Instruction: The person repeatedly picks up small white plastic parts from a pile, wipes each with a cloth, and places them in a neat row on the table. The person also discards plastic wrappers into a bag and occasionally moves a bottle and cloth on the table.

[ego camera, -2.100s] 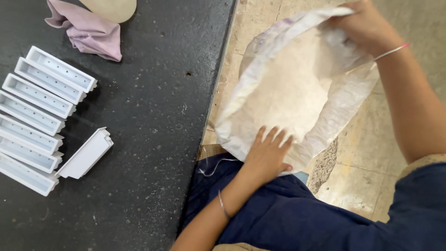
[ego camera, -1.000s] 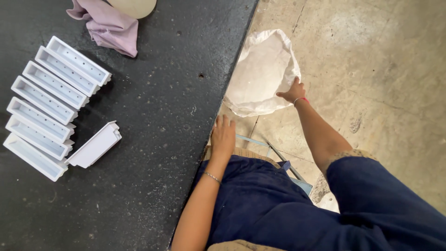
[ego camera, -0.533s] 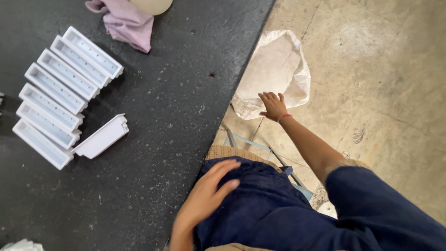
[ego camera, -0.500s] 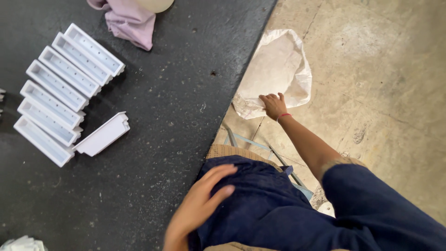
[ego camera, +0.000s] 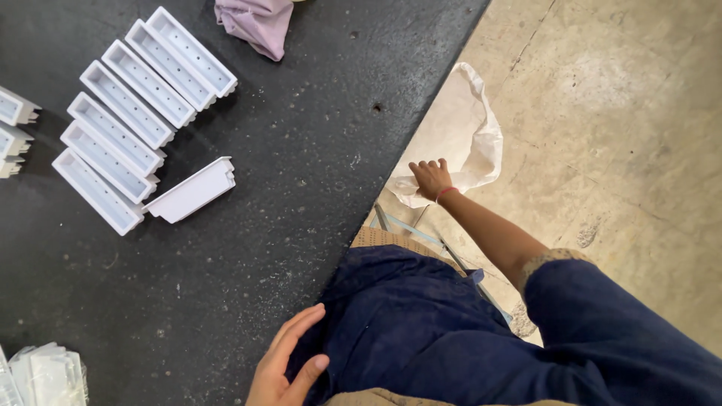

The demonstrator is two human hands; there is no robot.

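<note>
Dark speckled tabletop [ego camera: 286, 225] carries six long white trays [ego camera: 143, 98] in a slanted row, one more white tray [ego camera: 192, 192] lying tipped beside the row, one pink cloth [ego camera: 256, 22] at the far edge, and further white parts cut off at the left border. Beyond the edge, on the concrete floor [ego camera: 632, 113], lies one white sack [ego camera: 462, 131]; my right hand [ego camera: 430, 177] rests on its near rim, whether gripping it I cannot tell. My left hand [ego camera: 289, 361] lies on my dark blue garment [ego camera: 421, 323], its fingers [ego camera: 301, 331] loosely spread and holding nothing.

The scene is evenly lit by soft daylight; short shadows are cast leftward, and focus is kept sharp throughout.
</note>
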